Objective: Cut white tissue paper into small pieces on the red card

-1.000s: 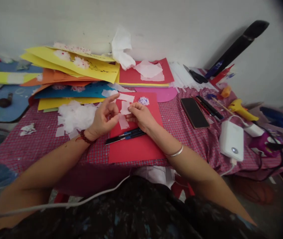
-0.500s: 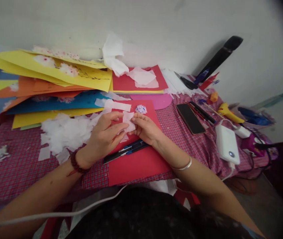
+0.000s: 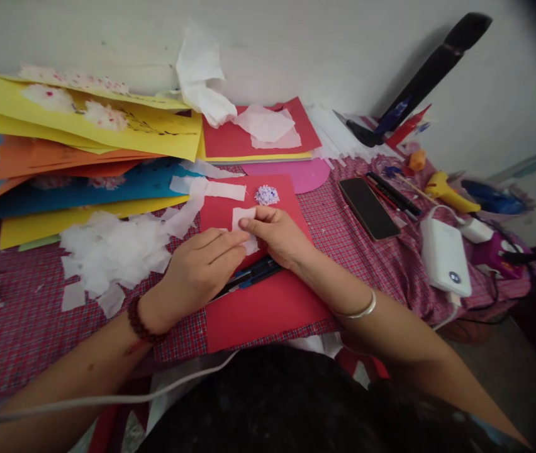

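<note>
Above a red sheet of paper (image 3: 258, 314), both hands meet at a small piece of white tissue paper (image 3: 242, 218). My right hand (image 3: 283, 236) pinches its right side between thumb and fingers. From the left, my left hand (image 3: 204, 264) has its fingers closed over the lower left of the piece; its thumb is hidden. Just beyond the fingers lies a fluffy white-and-purple paper puff (image 3: 267, 195). Dark pens (image 3: 253, 274) rest on the red sheet below the hands, partly covered by them.
At left is a heap of cut tissue pieces (image 3: 112, 245), with stacked coloured sheets (image 3: 155, 135) behind it. Tissue lies on another red sheet (image 3: 216, 138) by the wall. A phone (image 3: 369, 209), a white power bank (image 3: 445, 258) and a yellow glue gun (image 3: 450, 192) occupy the right side.
My left fingers have closed in over the tissue piece, and the right thumb has shifted onto its face. The camera view has moved slightly.
</note>
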A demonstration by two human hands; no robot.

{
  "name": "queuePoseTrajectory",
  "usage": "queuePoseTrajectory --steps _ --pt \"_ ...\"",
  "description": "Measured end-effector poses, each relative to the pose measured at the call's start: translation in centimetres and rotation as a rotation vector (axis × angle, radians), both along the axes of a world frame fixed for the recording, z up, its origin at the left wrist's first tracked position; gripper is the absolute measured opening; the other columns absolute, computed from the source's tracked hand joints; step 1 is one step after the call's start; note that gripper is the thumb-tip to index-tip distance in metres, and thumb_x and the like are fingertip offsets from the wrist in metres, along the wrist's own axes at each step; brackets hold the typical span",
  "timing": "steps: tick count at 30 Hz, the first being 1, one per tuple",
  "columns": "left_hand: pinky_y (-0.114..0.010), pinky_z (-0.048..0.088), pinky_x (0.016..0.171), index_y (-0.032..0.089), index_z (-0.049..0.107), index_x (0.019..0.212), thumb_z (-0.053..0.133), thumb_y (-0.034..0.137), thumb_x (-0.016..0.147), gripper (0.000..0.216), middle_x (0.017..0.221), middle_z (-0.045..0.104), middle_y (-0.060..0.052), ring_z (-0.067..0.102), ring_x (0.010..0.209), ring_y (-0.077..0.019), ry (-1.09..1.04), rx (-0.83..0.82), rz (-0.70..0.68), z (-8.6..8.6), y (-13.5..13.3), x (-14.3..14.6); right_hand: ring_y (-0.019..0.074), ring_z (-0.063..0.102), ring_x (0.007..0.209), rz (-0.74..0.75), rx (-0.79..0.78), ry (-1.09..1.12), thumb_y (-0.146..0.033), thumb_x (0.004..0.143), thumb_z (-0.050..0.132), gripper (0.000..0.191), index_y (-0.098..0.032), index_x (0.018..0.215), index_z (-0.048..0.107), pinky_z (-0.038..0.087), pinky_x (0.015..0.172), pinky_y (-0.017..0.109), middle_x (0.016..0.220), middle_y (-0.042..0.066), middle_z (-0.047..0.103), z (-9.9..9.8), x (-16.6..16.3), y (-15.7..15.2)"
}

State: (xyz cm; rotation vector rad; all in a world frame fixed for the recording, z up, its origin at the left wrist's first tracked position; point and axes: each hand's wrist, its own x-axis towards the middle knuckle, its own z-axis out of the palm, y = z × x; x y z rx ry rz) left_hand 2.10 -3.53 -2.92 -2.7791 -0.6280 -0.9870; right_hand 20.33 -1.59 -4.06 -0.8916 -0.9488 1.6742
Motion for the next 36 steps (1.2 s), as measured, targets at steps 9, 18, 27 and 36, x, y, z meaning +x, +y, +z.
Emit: queuePoseTrajectory --steps 9,18,27,36 --pt "-0.027 0.053 0.068 0.023 0.069 0.087 0.060 0.023 0.089 0.009 0.082 0.075 0.000 0.067 0.072 -0.0148 -0.405 -0.692 0.273 -0.6 0.8 0.8 0.0106 0.052 0.062 0.059 0.227 -0.423 -0.028 0.087 0.058 0.016 -0.019 0.074 0.060 0.042 0.064 0.026 0.066 -0.003 0.058 0.3 0.2 -0.3" --pt "-0.029 0.053 0.077 0.021 0.070 0.083 0.068 0.026 0.083 0.006 0.086 0.073 -0.001 0.067 0.081 -0.0153 -0.673 -0.922 0.283 -0.9 1.6 1.0 0.0116 0.056 0.065 0.144 0.253 -0.623 -0.025 0.093 0.050 0.017 -0.018 0.081 0.060 0.045 0.066 0.026 0.070 -0.001 0.059 0.8 -0.1 -0.7" --pt "-0.028 0.050 0.068 0.019 0.068 0.082 0.070 0.028 0.081 0.009 0.078 0.069 -0.001 0.062 0.071 -0.0135 -0.693 -0.968 0.313 -1.3 2.0 1.1 0.0118 0.056 0.064 0.147 0.301 -0.648 -0.021 0.091 0.047 0.018 -0.019 0.075 0.056 0.045 0.065 0.027 0.067 -0.001 0.059 1.1 -0.1 -0.8" --pt "-0.028 0.048 0.065 0.019 0.066 0.086 0.065 0.032 0.084 0.013 0.079 0.066 -0.002 0.058 0.070 -0.0144 -0.639 -1.209 0.210 -1.1 2.5 0.5 0.0112 0.053 0.067 0.174 0.415 -0.689 -0.019 0.090 0.044 0.019 -0.021 0.072 0.049 0.042 0.066 0.026 0.069 -0.002 0.055 0.5 0.0 -0.9"
